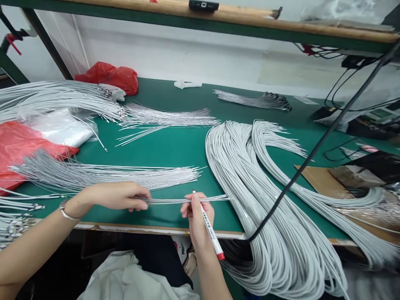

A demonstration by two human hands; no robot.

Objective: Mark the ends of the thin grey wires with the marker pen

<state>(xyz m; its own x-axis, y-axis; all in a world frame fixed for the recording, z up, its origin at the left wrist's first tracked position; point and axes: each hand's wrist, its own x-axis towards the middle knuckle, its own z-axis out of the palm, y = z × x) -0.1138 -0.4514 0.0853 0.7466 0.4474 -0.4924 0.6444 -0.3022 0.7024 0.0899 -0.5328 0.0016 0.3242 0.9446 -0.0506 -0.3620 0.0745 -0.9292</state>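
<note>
My right hand point(197, 214) is closed around a red-tipped white marker pen point(210, 230), with the bare tip pointing up and away. Its fingers also touch a small bunch of thin grey wires point(165, 201) stretched flat across the table's front. The other end of that bunch lies between the thumb and fingers of my left hand point(120, 196), closed on it. Just beyond my left hand rests a thick pile of similar wires point(150, 175). A large bundle of looped light-grey cables point(243, 166) lies right of my right hand and hangs over the table edge.
More wires point(171, 116) and white cables point(56, 96) lie at the back left, near red plastic bags point(109, 77). A black-ended wire bundle point(256, 100) is at the back right. A dark cord point(312, 154) slants across the right side. A shelf point(150, 10) spans the top.
</note>
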